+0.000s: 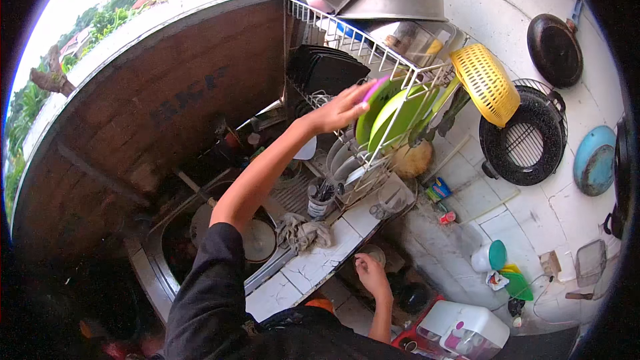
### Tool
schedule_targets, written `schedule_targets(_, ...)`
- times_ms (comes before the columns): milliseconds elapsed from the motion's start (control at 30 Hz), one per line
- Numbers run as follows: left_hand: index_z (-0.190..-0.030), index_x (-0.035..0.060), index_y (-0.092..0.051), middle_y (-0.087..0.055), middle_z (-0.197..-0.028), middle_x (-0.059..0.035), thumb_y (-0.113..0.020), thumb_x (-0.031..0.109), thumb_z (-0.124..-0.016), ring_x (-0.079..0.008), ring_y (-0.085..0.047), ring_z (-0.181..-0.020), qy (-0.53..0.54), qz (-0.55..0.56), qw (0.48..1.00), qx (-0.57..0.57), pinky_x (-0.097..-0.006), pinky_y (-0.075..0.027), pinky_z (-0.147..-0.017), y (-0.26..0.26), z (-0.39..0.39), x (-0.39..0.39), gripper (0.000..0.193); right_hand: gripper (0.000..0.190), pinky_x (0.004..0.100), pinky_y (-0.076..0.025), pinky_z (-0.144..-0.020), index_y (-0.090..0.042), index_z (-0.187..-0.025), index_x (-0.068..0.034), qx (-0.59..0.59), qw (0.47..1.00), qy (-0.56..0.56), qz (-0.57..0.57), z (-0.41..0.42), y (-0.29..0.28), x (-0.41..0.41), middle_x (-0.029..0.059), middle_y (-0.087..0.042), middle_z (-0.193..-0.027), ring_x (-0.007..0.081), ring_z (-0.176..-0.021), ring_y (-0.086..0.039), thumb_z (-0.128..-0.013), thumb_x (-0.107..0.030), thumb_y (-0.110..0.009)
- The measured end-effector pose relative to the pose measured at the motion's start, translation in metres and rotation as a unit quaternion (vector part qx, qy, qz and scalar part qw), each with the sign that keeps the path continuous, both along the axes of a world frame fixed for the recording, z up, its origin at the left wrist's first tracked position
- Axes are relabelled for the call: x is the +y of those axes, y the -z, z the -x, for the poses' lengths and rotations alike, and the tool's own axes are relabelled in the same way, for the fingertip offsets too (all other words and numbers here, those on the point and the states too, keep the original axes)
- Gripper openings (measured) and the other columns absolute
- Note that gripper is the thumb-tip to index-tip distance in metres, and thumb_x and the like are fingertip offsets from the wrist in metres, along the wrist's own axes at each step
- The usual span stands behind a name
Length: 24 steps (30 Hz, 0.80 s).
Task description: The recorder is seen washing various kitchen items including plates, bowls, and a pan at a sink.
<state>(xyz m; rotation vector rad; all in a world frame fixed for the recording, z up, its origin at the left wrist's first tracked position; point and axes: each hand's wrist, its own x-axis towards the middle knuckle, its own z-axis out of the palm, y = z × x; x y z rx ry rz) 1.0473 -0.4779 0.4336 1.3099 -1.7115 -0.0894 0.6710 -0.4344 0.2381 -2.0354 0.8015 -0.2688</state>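
Observation:
My left hand [345, 107] reaches up to a white wire dish rack [400, 62], its fingers at the rim of a purple plate [376, 89]. Whether the fingers grip that plate or only touch it, I cannot tell. Green plates [395, 115] stand upright just right of it in the rack, and black plates [330, 70] are stacked to its left. My right hand [372, 272] hangs low beyond the tiled counter edge, fingers curled, near a round pale item [372, 255]; a hold on anything is not visible.
A metal sink [172, 265] with dishes lies under my left arm. A crumpled cloth [302, 232] and a cup of cutlery [320, 200] are on the counter [320, 260]. A yellow basket [485, 85], pans [555, 50] and a black pot ring [525, 135] hang at the right.

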Motion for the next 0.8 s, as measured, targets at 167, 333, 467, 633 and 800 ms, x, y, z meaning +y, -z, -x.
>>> schedule_targets(167, -0.143, 0.0137, -0.014, -0.019, -0.145, -0.0196, -0.035, 0.054, -0.090, -0.0342, -0.020, -0.133, -0.006, -0.111, 0.991, -0.069, -0.0456, -0.018, -0.108, 0.002, 0.015, 0.042, 0.070, 0.023, 0.0344, -0.048, -0.071, -0.058, -0.105, -0.001, 0.019, 0.999, -0.044, 0.022, -0.020, -0.009, 0.009, 0.0156, -0.063, -0.089, 0.0270, -0.079, -0.062, -0.085, -0.011, -0.054)
schedule_targets(333, -0.132, 0.0090, -0.038, -0.034, -0.137, -0.0181, -0.044, 0.037, -0.092, -0.0328, -0.035, -0.125, -0.088, -0.026, 0.996, -0.021, -0.0421, -0.030, -0.103, 0.032, 0.038, 0.127, 0.050, 0.022, 0.0344, -0.047, -0.068, -0.058, -0.103, 0.001, 0.028, 0.988, -0.142, 0.047, -0.054, -0.010, 0.036, 0.0170, -0.063, -0.088, 0.0282, -0.078, -0.062, -0.084, -0.009, -0.055)
schedule_targets(467, -0.111, 0.0006, -0.052, -0.053, -0.112, -0.0159, -0.048, 0.023, -0.091, -0.0287, -0.050, -0.108, -0.188, 0.011, 0.969, 0.160, -0.0382, -0.039, -0.093, 0.110, 0.087, 0.235, 0.031, 0.020, 0.0323, -0.047, -0.071, -0.058, -0.104, 0.000, 0.008, 0.980, -0.197, -0.021, -0.094, -0.010, 0.069, 0.0156, -0.063, -0.090, 0.0256, -0.081, -0.061, -0.087, -0.011, -0.054)
schedule_targets(633, -0.096, -0.0004, -0.059, -0.058, -0.087, -0.0130, -0.053, 0.003, -0.083, -0.0244, -0.059, -0.081, -0.432, -0.121, 0.846, 0.288, -0.0307, -0.046, -0.070, 0.199, 0.167, 0.369, 0.015, 0.021, 0.0300, -0.048, -0.073, -0.058, -0.105, 0.001, -0.040, 0.942, -0.272, -0.195, -0.163, 0.023, 0.117, 0.0122, -0.065, -0.092, 0.0189, -0.081, -0.062, -0.088, -0.011, -0.053)
schedule_targets(800, -0.095, 0.0005, -0.059, -0.060, -0.089, -0.0130, -0.050, 0.004, -0.085, -0.0231, -0.061, -0.082, -0.517, -0.147, 0.739, 0.405, -0.0308, -0.047, -0.069, 0.234, 0.208, 0.432, 0.014, 0.047, 0.0378, -0.045, -0.087, -0.049, -0.122, -0.002, 0.193, 0.880, -0.420, 0.112, -0.248, 0.119, 0.169, 0.0186, -0.057, -0.115, 0.0312, -0.103, -0.057, -0.084, -0.028, -0.056)
